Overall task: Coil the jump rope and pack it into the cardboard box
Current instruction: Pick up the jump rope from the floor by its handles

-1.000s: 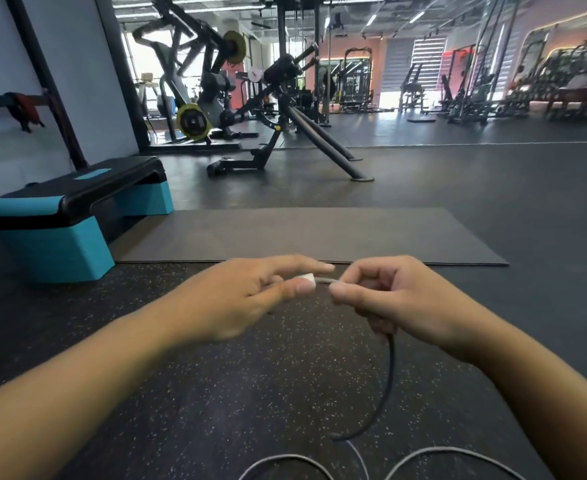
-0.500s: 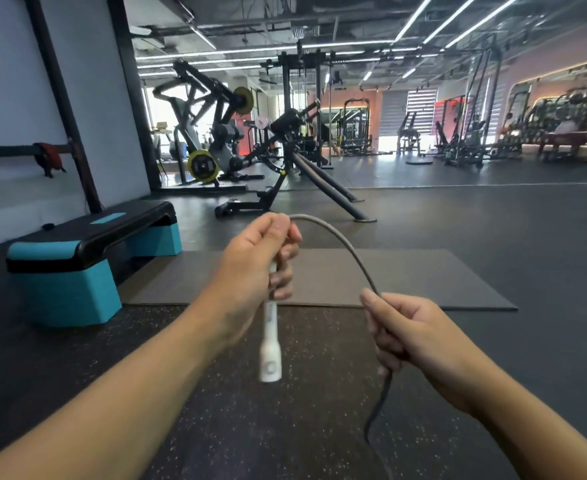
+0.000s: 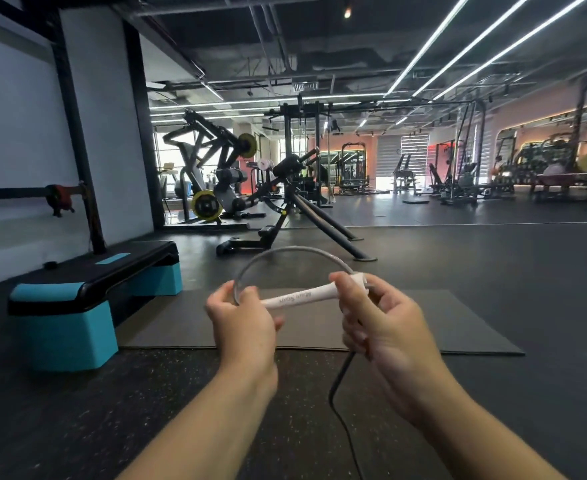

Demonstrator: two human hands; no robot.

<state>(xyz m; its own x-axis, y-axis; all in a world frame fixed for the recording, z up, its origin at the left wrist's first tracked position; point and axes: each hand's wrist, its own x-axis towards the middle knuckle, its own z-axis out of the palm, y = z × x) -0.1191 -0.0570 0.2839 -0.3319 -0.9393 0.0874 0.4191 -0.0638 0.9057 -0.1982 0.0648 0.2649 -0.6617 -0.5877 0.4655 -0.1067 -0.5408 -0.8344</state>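
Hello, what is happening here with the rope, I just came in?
A person in a gym is winding up a jump rope. The left hand grips one end of the white handle and the right hand grips the other end. The grey rope arches over the handle in a first loop between the hands, and the rest hangs down below the right hand toward the floor. No cardboard box is in view, so packing has not begun.

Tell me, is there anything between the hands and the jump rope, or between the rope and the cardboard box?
Nothing separates them: the left hand and the right hand already hold the jump rope by its white handle, with one loop arched above. No cardboard box is in view, so the way to it cannot be judged.
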